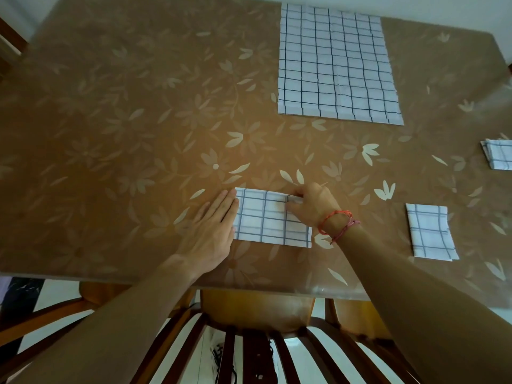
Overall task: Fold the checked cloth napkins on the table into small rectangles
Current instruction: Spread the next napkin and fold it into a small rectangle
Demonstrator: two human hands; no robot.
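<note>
White cloths, dark blue check; brown counter, pale floral print.

Folded napkin [273,218]: white, blue-grey grid. Flat napkin [336,63]: white, dark navy grid. Two folded napkins at right [429,231] [498,155]: same check. Counter [124,120]: tan-brown, cream leaves and flowers. Wrist bands [336,224]: orange-red, pink. Chair [257,314]: orange-brown wood.

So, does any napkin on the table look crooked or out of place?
Nothing is spilled or damaged. Only the small folded napkin at the right is slightly uneven: a lower layer sticks out at its bottom right corner. The big napkin lies flat.
</note>
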